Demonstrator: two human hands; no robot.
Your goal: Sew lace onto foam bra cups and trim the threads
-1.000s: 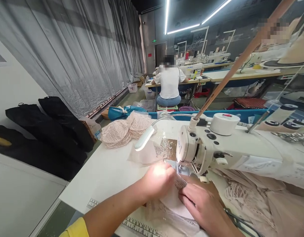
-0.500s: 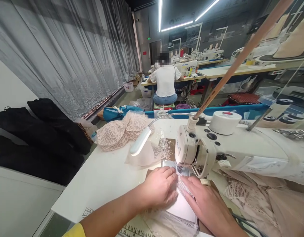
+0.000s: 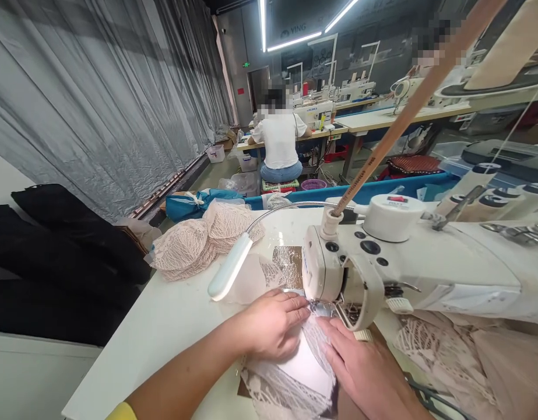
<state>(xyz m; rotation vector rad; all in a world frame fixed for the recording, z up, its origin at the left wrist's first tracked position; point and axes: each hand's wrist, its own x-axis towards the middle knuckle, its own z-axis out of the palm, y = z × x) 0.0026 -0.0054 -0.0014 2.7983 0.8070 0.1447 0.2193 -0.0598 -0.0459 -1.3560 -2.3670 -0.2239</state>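
My left hand (image 3: 272,324) lies flat, fingers stretched, on a pale lace-edged fabric piece (image 3: 295,373) just left of the needle. Beside it, my right hand (image 3: 365,373) presses flat on the same fabric, its fingertips near the presser foot (image 3: 321,308). The white sewing machine (image 3: 408,268) stands over the fabric, its head right above both hands. A small gooseneck lamp (image 3: 227,274) hangs to the left of the needle area.
A heap of pink lace cups (image 3: 199,242) sits at the far left of the white table (image 3: 164,326). More lace fabric (image 3: 443,356) lies under the machine arm on the right. Thread cones (image 3: 487,195) stand behind. A seated person (image 3: 280,146) works at a distant table.
The view has shifted so everything sits further left and the machine looms closer. My left hand went from curled to flat, and both hands have slid the fabric toward the needle.
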